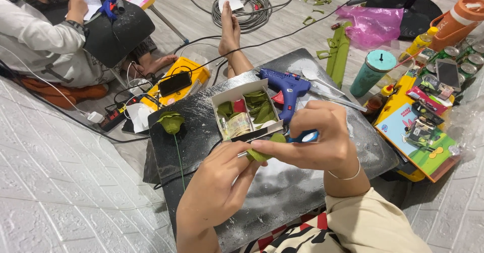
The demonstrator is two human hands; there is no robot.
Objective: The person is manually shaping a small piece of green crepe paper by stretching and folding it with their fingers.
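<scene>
Head view | both hands (282, 157) pinch green leaf (258, 155) — over black board (282, 192) | white floor (60, 182)

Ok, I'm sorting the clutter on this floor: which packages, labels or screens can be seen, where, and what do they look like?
Small open box: on the dark board, just beyond the hands; white card, green leaves inside.
Yellow box: left of the board; flat, rectangular.
Phone: lying on the yellow box; black, screen dark.
Second phone: far right, on cans; grey screen.
Colourful box: right of the board; yellow edges, green and blue picture.
</scene>
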